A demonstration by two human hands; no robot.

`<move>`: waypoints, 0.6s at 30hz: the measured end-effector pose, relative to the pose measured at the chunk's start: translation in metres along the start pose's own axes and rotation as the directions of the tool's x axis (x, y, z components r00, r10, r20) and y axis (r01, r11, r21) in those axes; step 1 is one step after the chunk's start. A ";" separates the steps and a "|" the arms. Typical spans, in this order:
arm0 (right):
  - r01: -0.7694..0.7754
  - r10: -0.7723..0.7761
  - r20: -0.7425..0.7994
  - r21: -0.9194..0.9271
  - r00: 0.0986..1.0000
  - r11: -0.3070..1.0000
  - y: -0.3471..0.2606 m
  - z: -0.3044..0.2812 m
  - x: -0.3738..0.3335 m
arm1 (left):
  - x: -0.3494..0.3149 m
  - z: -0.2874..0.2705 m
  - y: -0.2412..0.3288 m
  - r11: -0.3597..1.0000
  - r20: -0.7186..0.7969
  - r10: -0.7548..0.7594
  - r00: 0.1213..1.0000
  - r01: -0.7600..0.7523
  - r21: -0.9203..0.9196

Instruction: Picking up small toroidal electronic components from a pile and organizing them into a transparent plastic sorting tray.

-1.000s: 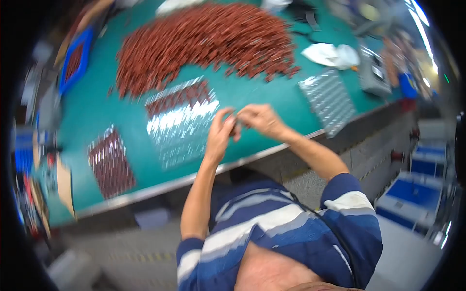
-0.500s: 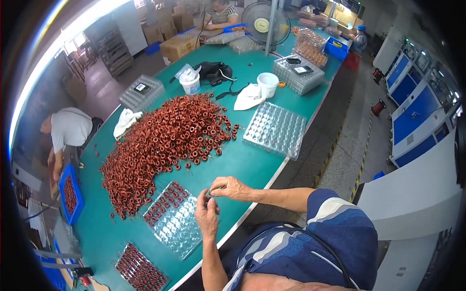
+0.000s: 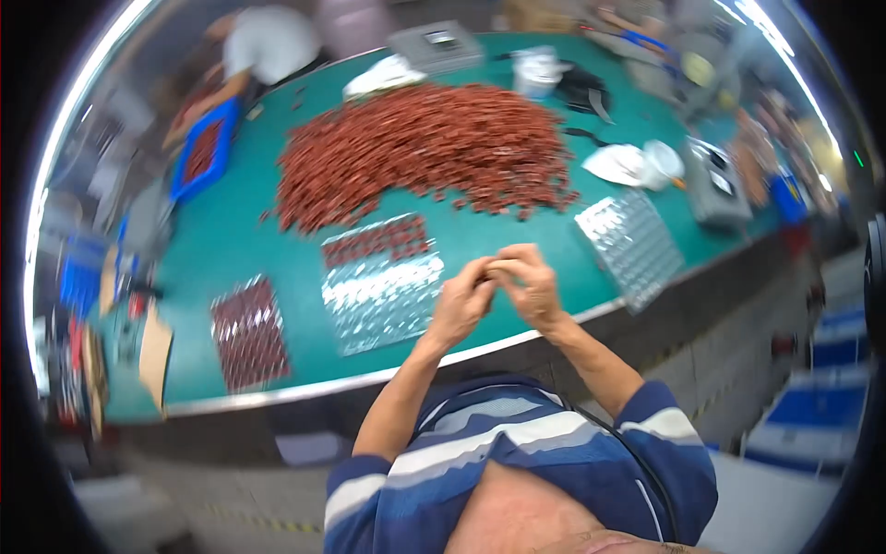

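My left hand (image 3: 461,301) and my right hand (image 3: 526,284) meet fingertip to fingertip above the near edge of the green table (image 3: 240,249). Their fingers are pinched together; whatever small part sits between them is hidden by blur. Just left of my hands lies a clear plastic tray (image 3: 383,282), its far rows filled with reddish-brown rings. A big heap of the same rings (image 3: 425,148) spreads across the middle of the table beyond it.
A full tray of rings (image 3: 247,332) lies at the left, an empty clear tray (image 3: 632,245) at the right. A blue bin (image 3: 205,159) stands far left beside another person (image 3: 268,46). White cups, cloths and grey boxes line the far edge.
The view has swung and tilted between frames. My hands stay joined over the table's near edge, beside the partly filled tray.
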State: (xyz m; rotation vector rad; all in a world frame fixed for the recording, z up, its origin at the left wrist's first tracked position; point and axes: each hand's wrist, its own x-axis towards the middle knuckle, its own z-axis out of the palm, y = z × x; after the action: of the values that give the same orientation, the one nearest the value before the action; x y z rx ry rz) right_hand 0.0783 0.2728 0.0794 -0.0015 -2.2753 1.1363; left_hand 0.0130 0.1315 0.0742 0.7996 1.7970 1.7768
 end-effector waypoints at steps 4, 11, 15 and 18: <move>-0.058 0.057 0.013 0.036 0.998 0.998 -0.003 -0.005 0.004 | -0.005 0.009 0.001 0.938 -0.049 -0.094 0.994 0.072 -0.340; -0.285 0.264 0.106 0.347 0.959 0.893 -0.016 0.013 0.027 | -0.006 0.003 0.015 0.994 -0.334 -0.006 0.943 -0.029 -0.101; -0.224 0.234 0.021 0.389 0.972 0.894 -0.005 0.030 0.020 | -0.004 -0.003 0.008 0.995 -0.365 0.081 0.928 -0.053 0.087; -0.403 0.400 0.136 0.564 0.906 0.721 -0.001 0.034 0.015 | -0.009 -0.006 0.007 0.969 -0.261 -0.057 0.964 -0.010 -0.247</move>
State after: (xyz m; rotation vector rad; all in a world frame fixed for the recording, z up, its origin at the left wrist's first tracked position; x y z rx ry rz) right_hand 0.0486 0.2509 0.0722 -0.2676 -1.8759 2.0357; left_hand 0.0159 0.1209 0.0810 0.4547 1.6873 2.1228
